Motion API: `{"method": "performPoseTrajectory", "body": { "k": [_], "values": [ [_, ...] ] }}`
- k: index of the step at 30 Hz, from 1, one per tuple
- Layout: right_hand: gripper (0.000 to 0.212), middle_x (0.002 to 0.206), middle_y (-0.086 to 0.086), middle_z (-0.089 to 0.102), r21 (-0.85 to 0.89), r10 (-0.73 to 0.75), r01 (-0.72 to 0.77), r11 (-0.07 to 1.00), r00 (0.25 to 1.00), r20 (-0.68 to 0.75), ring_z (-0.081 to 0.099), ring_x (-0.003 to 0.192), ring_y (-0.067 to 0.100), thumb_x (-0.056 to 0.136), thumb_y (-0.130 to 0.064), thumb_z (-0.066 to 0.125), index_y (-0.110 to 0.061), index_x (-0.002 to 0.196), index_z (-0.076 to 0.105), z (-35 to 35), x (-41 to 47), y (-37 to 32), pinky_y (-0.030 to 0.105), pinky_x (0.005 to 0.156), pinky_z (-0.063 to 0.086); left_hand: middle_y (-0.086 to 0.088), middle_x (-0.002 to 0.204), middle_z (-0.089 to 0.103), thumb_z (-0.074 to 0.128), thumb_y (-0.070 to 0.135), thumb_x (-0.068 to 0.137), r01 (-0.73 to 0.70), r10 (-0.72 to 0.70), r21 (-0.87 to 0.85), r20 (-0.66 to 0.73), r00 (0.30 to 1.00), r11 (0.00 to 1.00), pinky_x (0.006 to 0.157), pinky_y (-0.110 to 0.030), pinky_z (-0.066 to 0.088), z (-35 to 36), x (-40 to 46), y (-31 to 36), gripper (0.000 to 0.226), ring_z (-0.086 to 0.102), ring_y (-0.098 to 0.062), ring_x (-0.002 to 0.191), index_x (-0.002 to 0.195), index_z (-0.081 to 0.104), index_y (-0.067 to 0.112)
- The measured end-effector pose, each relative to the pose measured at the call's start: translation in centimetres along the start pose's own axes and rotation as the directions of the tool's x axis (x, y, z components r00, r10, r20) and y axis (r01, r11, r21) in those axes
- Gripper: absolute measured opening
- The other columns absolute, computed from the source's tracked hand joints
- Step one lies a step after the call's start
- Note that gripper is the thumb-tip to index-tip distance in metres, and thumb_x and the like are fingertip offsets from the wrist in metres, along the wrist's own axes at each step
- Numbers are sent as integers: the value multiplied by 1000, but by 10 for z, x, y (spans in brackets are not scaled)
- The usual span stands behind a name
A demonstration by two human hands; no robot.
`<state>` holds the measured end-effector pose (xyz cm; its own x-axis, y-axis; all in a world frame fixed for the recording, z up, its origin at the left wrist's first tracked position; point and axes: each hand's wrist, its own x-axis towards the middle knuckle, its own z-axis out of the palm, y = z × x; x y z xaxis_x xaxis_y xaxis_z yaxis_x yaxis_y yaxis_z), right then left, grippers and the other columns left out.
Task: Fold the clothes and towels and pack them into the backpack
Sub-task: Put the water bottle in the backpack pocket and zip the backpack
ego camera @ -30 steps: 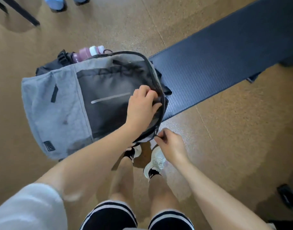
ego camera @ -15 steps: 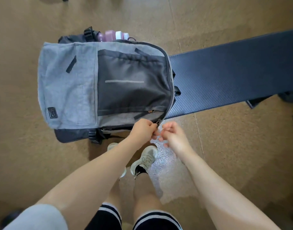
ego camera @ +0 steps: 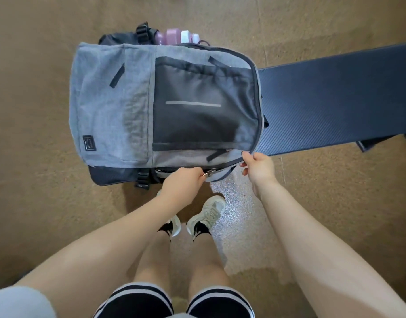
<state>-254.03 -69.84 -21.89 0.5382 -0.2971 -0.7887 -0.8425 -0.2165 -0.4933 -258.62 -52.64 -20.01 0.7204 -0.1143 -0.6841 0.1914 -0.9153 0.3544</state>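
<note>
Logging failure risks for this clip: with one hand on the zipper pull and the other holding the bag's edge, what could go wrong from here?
1. The left hand pinches only the small zipper pull; it could slip free.
2. The right hand grips just the corner of the grey backpack; the fabric could bunch there and jam the zipper.
3. The pink water bottle pokes from the far side pocket and might slide out if the bag is tugged.

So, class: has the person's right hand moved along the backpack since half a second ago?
Yes. The right hand has left the zipper pull, now pinched by the left hand, and shifted toward the blue mat, gripping the backpack corner.
</note>
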Motion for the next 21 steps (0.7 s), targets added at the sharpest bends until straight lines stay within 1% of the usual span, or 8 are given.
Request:
{"method": "performPoseTrajectory", "body": {
  "k": [3, 4, 6, 8, 11, 14, 18, 21],
  "values": [
    [28, 70, 7, 52, 122, 111, -101, 987, 990, -84, 48, 48, 13, 95, -26, 51, -10, 72, 45, 22, -12, 2, 20, 42, 35, -6, 91, 68, 40, 32, 98, 44, -45, -42, -13, 999, 998, 70, -37, 51, -3, -16, -27, 29, 62, -24, 79, 109, 59, 13],
    [29, 71, 6, 53, 131, 133, -123, 984, 989, -72, 51, 49, 13, 94, -31, 52, -10, 75, 47, 33, -21, 5, 23, 44, 36, -5, 88, 68, 41, 31, 98, 45, -46, -82, -10, 999, 996, 69, -36, 50, -3, -22, -31, 28, 62, -24, 77, 107, 60, 13],
    [33, 69, 4, 56, 115, 183, -188, 975, 982, 50, 53, 48, 14, 90, -39, 57, -9, 79, 51, 56, -43, 15, 24, 41, 37, -5, 83, 67, 41, 29, 97, 41, -43, -154, -11, 999, 987, 67, -36, 48, 0, -31, -31, 25, 61, -24, 76, 104, 59, 13],
    [33, 67, 4, 58, 98, 226, -243, 965, 961, 159, 53, 49, 15, 89, -38, 59, -10, 73, 53, 81, -66, 23, 23, 43, 38, -6, 83, 67, 40, 30, 97, 47, -51, -198, -12, 999, 979, 70, -38, 49, 4, -33, -29, 23, 61, -26, 79, 99, 58, 15],
    [37, 59, 5, 50, 291, 252, -269, 918, 963, 94, 48, 54, 19, 92, -30, 57, -12, 62, 44, 104, -77, 23, 32, 59, 44, -7, 85, 67, 39, 28, 97, 43, -51, -223, -29, 998, 974, 68, -36, 47, 5, -30, -33, 24, 60, -27, 81, 98, 58, 13],
    [35, 59, 4, 50, 321, 244, -236, 917, 970, 14, 49, 55, 17, 93, -25, 55, -13, 63, 43, 105, -73, 19, 27, 59, 39, -9, 88, 66, 38, 30, 99, -10, 2, -141, -59, 998, 990, 64, -34, 42, 2, -27, -40, 27, 60, -28, 81, 108, 56, 13],
    [30, 64, 4, 56, 342, 233, -224, 913, 972, 16, 54, 54, 12, 97, -19, 49, -13, 67, 46, 98, -71, 15, 22, 56, 35, -9, 96, 67, 37, 32, 99, -39, 34, -113, -44, 998, 993, 72, -36, 47, -3, -27, -60, 29, 60, -29, 88, 115, 55, 15],
    [30, 63, 4, 56, 358, 245, -223, 907, 969, -16, 55, 42, 4, 97, -19, 48, -15, 67, 45, 102, -69, 10, 21, 56, 35, -8, 100, 68, 38, 32, 99, -16, 10, -108, -58, 998, 994, 76, -38, 49, -11, -30, -82, 30, 61, -28, 92, 116, 57, 17]
  ]
}}
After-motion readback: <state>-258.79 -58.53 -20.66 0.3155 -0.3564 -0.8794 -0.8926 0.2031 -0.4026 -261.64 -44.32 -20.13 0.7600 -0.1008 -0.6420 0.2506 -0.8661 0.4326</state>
